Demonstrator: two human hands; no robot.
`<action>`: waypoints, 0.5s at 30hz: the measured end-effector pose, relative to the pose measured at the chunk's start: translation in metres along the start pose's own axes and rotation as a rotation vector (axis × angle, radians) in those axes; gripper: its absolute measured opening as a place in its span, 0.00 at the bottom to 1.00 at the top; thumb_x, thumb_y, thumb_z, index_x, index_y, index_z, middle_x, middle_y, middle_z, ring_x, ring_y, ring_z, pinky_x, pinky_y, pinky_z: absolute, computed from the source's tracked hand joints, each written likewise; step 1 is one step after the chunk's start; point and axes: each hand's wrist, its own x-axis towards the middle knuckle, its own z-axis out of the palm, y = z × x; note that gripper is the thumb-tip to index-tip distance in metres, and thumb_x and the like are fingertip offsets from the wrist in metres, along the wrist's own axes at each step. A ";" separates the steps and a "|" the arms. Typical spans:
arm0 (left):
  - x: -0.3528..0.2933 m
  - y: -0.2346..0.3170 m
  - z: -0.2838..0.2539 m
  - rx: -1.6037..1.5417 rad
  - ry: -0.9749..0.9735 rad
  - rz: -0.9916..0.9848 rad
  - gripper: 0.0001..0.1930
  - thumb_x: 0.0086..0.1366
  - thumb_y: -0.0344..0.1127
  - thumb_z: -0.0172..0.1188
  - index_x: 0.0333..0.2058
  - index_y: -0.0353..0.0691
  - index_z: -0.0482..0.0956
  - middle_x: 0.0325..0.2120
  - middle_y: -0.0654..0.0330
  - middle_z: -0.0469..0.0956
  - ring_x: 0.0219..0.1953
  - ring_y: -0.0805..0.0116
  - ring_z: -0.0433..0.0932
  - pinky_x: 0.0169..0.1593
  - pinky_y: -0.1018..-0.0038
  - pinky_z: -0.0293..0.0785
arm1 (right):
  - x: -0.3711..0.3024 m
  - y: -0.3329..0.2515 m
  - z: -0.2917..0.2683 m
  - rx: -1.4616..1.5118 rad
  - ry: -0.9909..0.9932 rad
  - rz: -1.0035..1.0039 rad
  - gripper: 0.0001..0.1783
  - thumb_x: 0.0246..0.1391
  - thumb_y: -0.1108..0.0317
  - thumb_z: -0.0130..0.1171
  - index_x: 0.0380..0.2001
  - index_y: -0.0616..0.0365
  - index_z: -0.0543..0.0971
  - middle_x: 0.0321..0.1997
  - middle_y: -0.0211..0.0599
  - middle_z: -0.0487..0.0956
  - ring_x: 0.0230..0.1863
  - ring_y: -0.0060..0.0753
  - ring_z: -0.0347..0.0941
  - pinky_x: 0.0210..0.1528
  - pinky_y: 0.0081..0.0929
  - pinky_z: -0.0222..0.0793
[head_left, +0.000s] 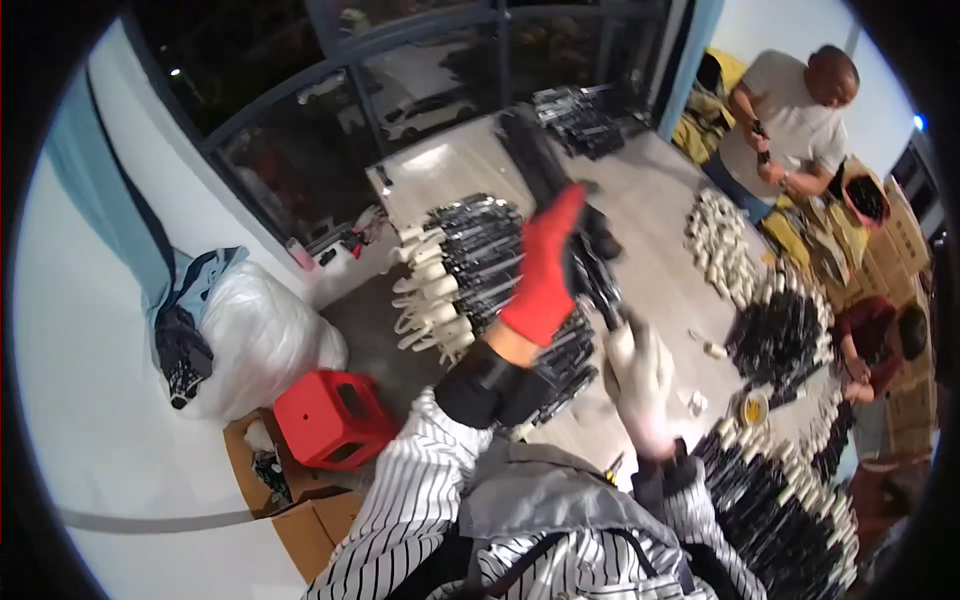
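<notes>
A long black folded umbrella [540, 160] slants over the table, its dark cover at the far end and thin metal ribs toward me. My left hand [543, 275], in a red glove, is closed round its middle; the palm side is hidden. My right hand [643, 375], in a white glove, is closed at the umbrella's near end, where its fingers hide the handle. Left of my left hand lies a dense pile of black umbrella frames [480, 245] with cream handles [432, 285] pointing left.
The pale table [650, 200] carries more umbrella frames [590, 115] at its far end, cream handles [718, 245] and heaps [775, 500] at right. A small yellow container [753, 408] stands among them. Co-workers [800, 110] occupy the right side. A red stool [335, 418] stands left.
</notes>
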 end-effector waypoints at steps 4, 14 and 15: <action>0.000 -0.012 -0.010 -0.145 -0.054 -0.097 0.15 0.68 0.40 0.54 0.45 0.33 0.74 0.26 0.60 0.76 0.23 0.68 0.77 0.31 0.71 0.76 | 0.015 -0.002 0.008 0.067 -0.072 0.002 0.22 0.68 0.59 0.37 0.55 0.64 0.69 0.25 0.33 0.77 0.20 0.21 0.70 0.21 0.18 0.63; -0.012 -0.034 -0.053 0.421 -0.351 -0.369 0.15 0.61 0.33 0.63 0.44 0.35 0.75 0.26 0.59 0.79 0.25 0.67 0.80 0.30 0.73 0.76 | 0.057 -0.006 -0.108 0.275 -0.263 0.363 0.31 0.62 0.61 0.52 0.65 0.63 0.60 0.29 0.38 0.81 0.20 0.25 0.75 0.25 0.25 0.73; -0.014 -0.040 -0.057 0.569 -0.347 -0.326 0.16 0.59 0.34 0.64 0.44 0.35 0.74 0.25 0.59 0.79 0.26 0.66 0.80 0.31 0.73 0.75 | 0.061 -0.021 -0.112 0.160 -0.335 0.333 0.35 0.60 0.59 0.56 0.65 0.63 0.59 0.23 0.37 0.80 0.19 0.24 0.74 0.23 0.25 0.71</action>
